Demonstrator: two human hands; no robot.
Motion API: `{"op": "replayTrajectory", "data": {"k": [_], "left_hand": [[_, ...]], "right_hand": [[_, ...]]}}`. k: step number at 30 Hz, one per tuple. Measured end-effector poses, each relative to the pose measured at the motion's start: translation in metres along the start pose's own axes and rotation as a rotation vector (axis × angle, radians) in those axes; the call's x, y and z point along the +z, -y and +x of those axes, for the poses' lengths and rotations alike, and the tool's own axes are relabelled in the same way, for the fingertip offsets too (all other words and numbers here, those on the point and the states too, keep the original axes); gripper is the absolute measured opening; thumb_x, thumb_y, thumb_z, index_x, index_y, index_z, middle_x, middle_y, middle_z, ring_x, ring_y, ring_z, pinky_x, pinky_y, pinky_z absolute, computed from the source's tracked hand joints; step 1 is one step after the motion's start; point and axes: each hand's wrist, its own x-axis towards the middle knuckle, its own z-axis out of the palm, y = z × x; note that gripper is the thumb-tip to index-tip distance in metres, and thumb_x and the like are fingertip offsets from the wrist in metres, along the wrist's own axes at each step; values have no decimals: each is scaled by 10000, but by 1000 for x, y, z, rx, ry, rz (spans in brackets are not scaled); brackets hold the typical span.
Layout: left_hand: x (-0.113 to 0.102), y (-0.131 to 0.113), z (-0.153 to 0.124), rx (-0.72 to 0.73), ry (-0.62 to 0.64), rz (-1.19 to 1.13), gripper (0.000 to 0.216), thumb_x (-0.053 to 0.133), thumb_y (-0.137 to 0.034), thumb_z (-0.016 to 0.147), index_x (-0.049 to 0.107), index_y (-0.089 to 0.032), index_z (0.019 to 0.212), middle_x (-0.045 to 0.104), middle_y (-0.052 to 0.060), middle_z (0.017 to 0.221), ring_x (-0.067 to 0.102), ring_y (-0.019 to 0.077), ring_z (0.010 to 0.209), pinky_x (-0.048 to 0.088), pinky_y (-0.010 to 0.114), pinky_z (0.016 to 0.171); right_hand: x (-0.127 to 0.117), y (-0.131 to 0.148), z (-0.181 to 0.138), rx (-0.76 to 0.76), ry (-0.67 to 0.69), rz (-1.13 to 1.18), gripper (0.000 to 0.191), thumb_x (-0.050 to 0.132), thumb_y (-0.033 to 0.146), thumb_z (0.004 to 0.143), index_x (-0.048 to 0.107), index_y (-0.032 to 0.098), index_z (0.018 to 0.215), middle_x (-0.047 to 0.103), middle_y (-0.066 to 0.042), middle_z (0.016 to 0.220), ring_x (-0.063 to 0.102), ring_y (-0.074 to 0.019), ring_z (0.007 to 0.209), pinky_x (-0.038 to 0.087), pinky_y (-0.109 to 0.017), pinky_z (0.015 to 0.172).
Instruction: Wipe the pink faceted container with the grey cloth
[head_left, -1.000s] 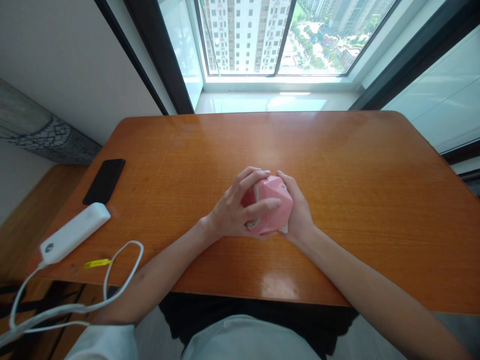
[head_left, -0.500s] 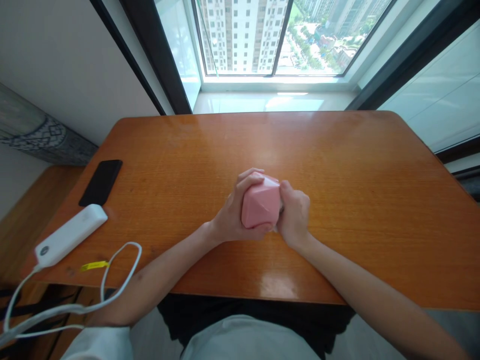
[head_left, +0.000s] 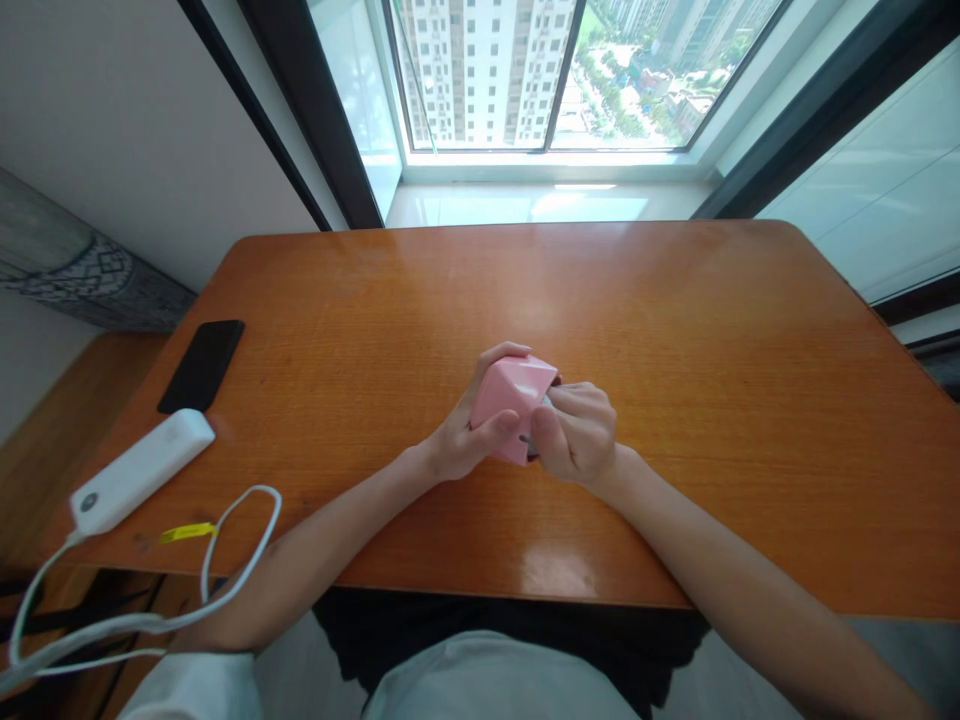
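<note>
A pink faceted container (head_left: 504, 392) with a glossy surface is held above the table, its dark opening facing right. My left hand (head_left: 469, 430) wraps round its left side, thumb across the near face and fingers over the far side. At the opening, my right hand (head_left: 581, 430) is closed, fingers bent inward at the rim. A bit of something pale shows between the right fingers and the container; what it is stays mostly hidden by the hand.
Both hands are over the wooden table (head_left: 712, 400). At the left lie a black phone (head_left: 202, 365) and a white power strip (head_left: 142, 470), whose white cable (head_left: 247, 575) with a yellow tag (head_left: 187, 532) loops near my left forearm. A window (head_left: 547, 80) stands beyond the table.
The container has turned so its opening shows more, and my left thumb now lies across the near face. My right hand has rolled over, its fingers now at the opening.
</note>
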Motion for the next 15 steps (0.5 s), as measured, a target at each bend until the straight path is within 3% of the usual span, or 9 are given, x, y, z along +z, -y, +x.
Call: {"op": "replayTrajectory", "data": {"k": [2,4,5,6,8,10,13,15], "left_hand": [[-7,3,3,233,-71,214,885,793,-671,956,384,-311,1653,574,170,1543,642,348,1411,592,549,1171],[-18,7,8,503,-47,532,1020,953,-669,795,456,-350,1627,469,163,1655,527,403,1540,540,620,1239],[-23,8,10,618,-10,674,984,987,-666,753,520,-386,1573,429,137,1697,482,412,1577,523,644,1256],[-28,9,12,711,21,784,926,1002,-667,731,575,-408,1511,404,111,1724,449,416,1600,513,659,1265],[-31,10,14,803,54,883,831,991,-685,736,624,-421,1433,400,85,1733,449,404,1594,517,663,1263],[-27,9,13,713,33,812,891,967,-715,750,578,-407,1489,434,114,1699,497,400,1554,534,655,1244],[-10,2,6,317,-51,410,933,844,-737,880,419,-357,1618,571,156,1546,652,361,1375,602,589,1141],[1,-4,1,-10,-28,70,713,624,-681,1061,376,-322,1625,659,143,1422,748,271,1106,655,482,987]], "right_hand": [[2,3,5,353,-77,135,656,520,438,1152,434,226,537,403,32,481,286,-103,439,195,-320,487],[6,7,11,837,-198,371,640,556,619,1097,495,244,581,448,32,507,357,-119,449,274,-304,480],[8,9,14,1040,-232,503,608,599,688,1041,544,248,624,490,28,535,404,-132,467,330,-303,488],[9,10,16,1192,-241,622,579,640,734,982,587,247,673,534,21,570,448,-146,492,382,-307,503],[11,11,17,1314,-227,744,562,682,768,918,609,247,720,576,11,617,487,-159,521,425,-315,517],[10,9,13,1220,-250,626,580,644,744,977,560,253,679,538,18,589,448,-147,500,370,-306,489],[5,-1,1,677,-187,214,692,470,622,1138,434,252,554,417,27,494,313,-115,443,215,-314,474],[1,-7,-5,359,-54,70,756,452,624,1149,440,241,497,399,21,455,264,-103,429,164,-334,493]]}}
